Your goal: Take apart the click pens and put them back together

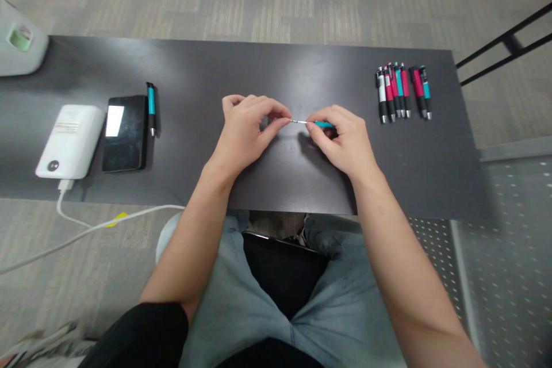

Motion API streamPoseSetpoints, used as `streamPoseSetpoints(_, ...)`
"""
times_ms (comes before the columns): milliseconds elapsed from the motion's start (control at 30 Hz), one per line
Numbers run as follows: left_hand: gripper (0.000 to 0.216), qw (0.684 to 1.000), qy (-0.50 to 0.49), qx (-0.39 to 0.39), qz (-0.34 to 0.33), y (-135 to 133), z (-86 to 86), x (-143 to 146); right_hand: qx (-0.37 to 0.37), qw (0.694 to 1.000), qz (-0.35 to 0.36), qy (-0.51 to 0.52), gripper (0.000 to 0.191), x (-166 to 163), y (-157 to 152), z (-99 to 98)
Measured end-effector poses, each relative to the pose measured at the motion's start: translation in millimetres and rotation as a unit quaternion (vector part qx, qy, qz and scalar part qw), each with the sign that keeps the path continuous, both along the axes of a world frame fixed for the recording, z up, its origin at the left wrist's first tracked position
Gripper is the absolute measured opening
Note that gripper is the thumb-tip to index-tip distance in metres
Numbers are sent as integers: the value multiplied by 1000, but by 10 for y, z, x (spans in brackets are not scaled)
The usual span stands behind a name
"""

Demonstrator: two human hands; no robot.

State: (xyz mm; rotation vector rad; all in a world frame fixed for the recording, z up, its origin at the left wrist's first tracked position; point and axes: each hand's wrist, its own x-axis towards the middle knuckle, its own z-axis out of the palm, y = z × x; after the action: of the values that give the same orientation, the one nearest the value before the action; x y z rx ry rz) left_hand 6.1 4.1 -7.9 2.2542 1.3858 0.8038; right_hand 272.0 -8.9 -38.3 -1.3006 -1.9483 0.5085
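Note:
Over the middle of the dark table point(267, 178), my left hand point(246, 129) and my right hand point(342, 139) meet fingertip to fingertip. My right hand is closed round a teal pen part point(324, 124), out of which a thin metal refill point(298, 122) sticks to the left. My left thumb and forefinger pinch the free end of that refill; whether they also hold a small piece there I cannot tell.
Several pens point(402, 92) in pink, teal and black lie in a row at the table's right end. At the left lie a single teal pen point(151, 108), a black phone point(125, 133) and a white power bank point(71, 141) with a white cable point(99, 224).

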Motion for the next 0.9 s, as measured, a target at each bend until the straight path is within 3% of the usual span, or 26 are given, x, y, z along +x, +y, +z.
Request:
streamPoseSetpoints(133,16,1000,-1,-18,-23,-20,12,45,11,1000,5,-5,26,-12,-5,-7)
streamPoseSetpoints(267,17,1000,4,-15,-4,-7,22,37,23,1000,6,-2,19,-22,-16,-10)
streamPoseSetpoints(467,10,998,-2,-8,57,38,34,-32,40,993,-104,42,19,35,26,-53)
streamPoseSetpoints(567,11,998,7,-8,56,11,0,40,47,988,-138,60,16,41,52,-87)
streamPoseSetpoints(700,15,999,16,-25,43,-47,-33,181,31,992,-111,55,12,-8,34,-84)
streamPoseSetpoints(900,18,995,59,-1,82,-56,-25,219,18,993,-106,54,14,-27,13,-62)
